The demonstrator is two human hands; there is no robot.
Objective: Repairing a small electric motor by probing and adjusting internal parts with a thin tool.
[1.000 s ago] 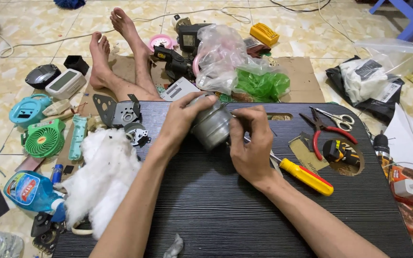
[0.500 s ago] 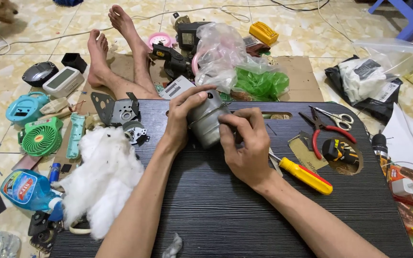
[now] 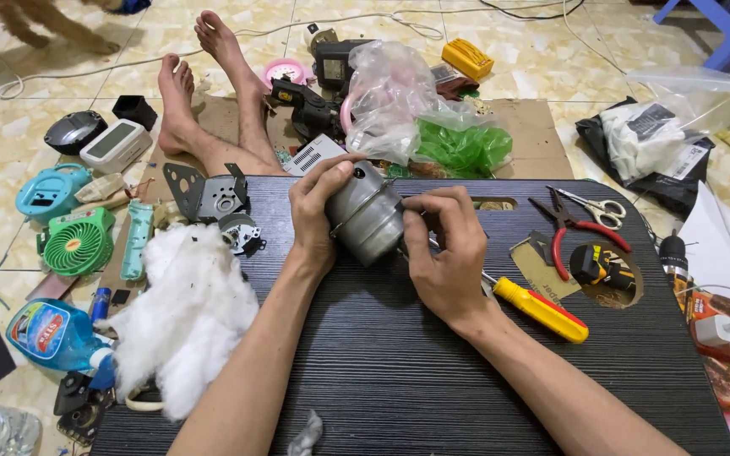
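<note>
Both forearms bare up to the bottom edge of the frame, no sleeves visible, no watch, no bracelet, no gloves. Left hand [image 3: 314, 215] bare, no rings seen, short trimmed nails on the fingers that show. Right hand [image 3: 445, 253] bare too, no rings, knuckles and tendons clearly visible on the back, nails short. Light hair along both forearms, slim build. Two bare feet [image 3: 204, 76] at the top of the view, no socks or footwear, toes showing; bare lower legs [image 3: 238, 152] run from them, no trouser hem visible. No tattoos or markings that can be made out anywhere on arms or legs.
</note>
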